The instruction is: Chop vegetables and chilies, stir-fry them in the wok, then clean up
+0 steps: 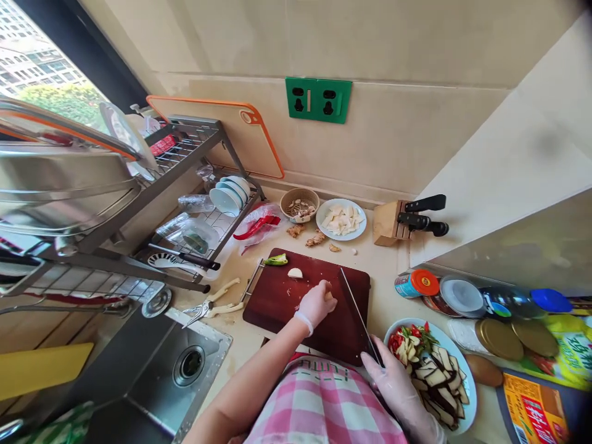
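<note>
The right hand, in a clear glove, is closed around the dark handle of a knife at the near right of a dark red cutting board. The blade slants away from the person over the right part of the board, edge-on to the view; whether it touches the surface cannot be told. Just left of the blade, the gloved left hand is over the middle of the board with its fingers curled together; it cannot be told whether they pinch anything. Beyond that hand and to its left, a white piece lies on the board, small scraps near it, and a piece of green pepper lies at the far left corner. The left forearm and the pink checked apron cover part of the board's near edge. Beside the right hand, and partly hidden by it, a pale blue plate carries dark-skinned slices, pale slices and cut red and green pepper. Behind the board are red chillies on thin plastic, a woven basket, ginger, a plate of white slices and a wooden knife block. Kitchen scissors lie open left of the board, near the sink, and a red-lidded jar stands to its right.
</note>
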A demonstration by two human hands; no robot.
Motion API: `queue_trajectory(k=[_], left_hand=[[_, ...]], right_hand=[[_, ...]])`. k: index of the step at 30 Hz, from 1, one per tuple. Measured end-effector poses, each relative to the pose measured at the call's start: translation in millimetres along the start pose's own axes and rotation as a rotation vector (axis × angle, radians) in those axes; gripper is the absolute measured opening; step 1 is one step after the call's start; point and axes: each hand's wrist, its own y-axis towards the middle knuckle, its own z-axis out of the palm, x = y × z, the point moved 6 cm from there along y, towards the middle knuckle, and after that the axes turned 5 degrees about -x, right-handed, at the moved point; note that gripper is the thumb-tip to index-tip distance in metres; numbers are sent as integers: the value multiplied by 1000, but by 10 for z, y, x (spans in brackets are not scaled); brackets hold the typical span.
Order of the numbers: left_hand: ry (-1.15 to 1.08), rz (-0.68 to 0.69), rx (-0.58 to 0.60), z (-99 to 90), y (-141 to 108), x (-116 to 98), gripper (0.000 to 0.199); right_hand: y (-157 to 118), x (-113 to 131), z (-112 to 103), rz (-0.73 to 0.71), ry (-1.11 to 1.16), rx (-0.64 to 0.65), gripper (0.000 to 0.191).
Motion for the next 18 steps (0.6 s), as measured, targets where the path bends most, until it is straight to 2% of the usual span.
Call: queue_trajectory(k=[2,5,8,13,18], left_hand=[[70,62,-17,-15,48,-20,35],[128,110,-25,-51,16,101,46],[157,123,-35,-13,-47,218,54],[62,118,-104,102,-70,250,45],[27,114,-104,102,-55,239,39]], right_hand=[[30,-3,-9,-39,-32,2,47],[63,35,17,-81,-124,7,46],[58,83,26,-56,-236,-21,45],[-12,187,45,-120,-296,-20,46],[-60,203,41,-139,-339,-28,40]])
